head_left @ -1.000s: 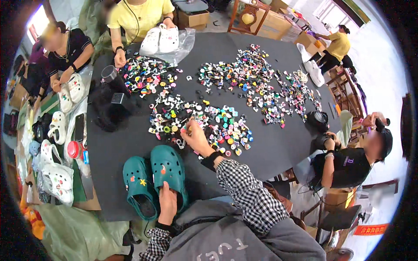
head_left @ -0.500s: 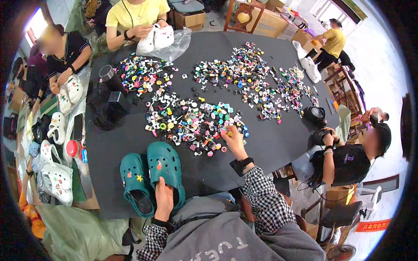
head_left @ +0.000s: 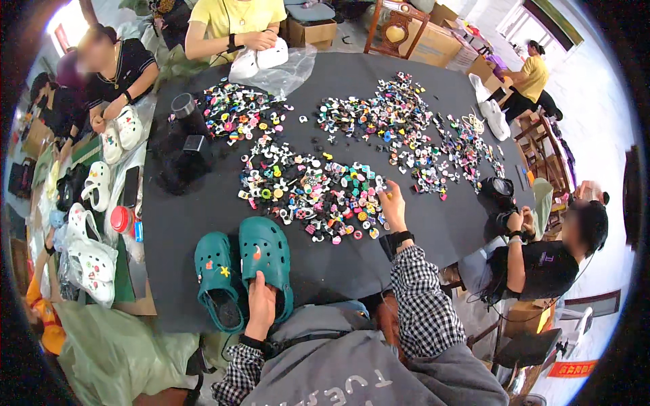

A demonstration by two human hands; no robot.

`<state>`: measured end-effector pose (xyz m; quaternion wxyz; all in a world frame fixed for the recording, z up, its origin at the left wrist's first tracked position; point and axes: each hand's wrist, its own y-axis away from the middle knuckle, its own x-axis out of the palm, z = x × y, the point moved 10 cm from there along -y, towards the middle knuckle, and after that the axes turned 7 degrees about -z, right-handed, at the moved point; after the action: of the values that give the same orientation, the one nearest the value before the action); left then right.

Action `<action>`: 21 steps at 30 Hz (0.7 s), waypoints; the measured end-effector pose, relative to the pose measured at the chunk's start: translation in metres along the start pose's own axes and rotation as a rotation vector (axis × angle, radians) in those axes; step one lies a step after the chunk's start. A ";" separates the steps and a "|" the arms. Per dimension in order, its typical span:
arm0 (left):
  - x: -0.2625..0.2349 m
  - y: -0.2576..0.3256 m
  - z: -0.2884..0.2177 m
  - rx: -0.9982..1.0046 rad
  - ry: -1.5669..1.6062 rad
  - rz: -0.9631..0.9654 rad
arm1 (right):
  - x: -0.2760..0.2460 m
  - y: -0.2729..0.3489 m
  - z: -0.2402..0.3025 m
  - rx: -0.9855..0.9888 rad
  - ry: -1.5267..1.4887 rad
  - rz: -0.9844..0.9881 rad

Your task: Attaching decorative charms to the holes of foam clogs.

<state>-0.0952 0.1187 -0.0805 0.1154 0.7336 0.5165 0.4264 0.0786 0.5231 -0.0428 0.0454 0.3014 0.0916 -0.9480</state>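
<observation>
A pair of green clogs lies on the black table (head_left: 183,233) in front of me. My left hand (head_left: 262,302) grips the right-hand green clog (head_left: 266,247) at its heel opening, fingers inside and partly hidden. That clog bears a small reddish charm; the left-hand green clog (head_left: 215,267) carries a yellow star charm (head_left: 224,271) and an orange one, and nobody holds it. My right hand (head_left: 394,208) is at the right edge of the near pile of shoe charms (head_left: 315,196), fingertips pinched together. What they hold, if anything, is too small to make out.
More charm piles (head_left: 379,108) spread toward the far side. A dark cylindrical container (head_left: 189,111) stands at the left. Across the table a person handles white clogs (head_left: 261,59); another at the left holds a decorated pair (head_left: 125,128). A person sits at the right with a black object (head_left: 502,220).
My right hand has moved right, from within the near charm pile to its right edge. The left hand still grips the same clog. The whole view has shifted slightly.
</observation>
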 end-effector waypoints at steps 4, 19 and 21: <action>-0.008 -0.007 0.008 -0.020 0.000 0.036 | 0.023 0.014 0.014 -0.320 0.135 0.072; -0.009 -0.005 0.011 -0.067 -0.019 0.036 | 0.175 0.126 0.171 -0.731 0.041 0.567; -0.013 -0.004 0.013 -0.105 -0.108 -0.046 | 0.191 0.137 0.184 -0.717 0.074 0.618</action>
<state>-0.0895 0.1123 -0.0975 0.1911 0.7364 0.5030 0.4100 -0.1614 0.3463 -0.0261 0.4231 0.3133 0.3205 -0.7875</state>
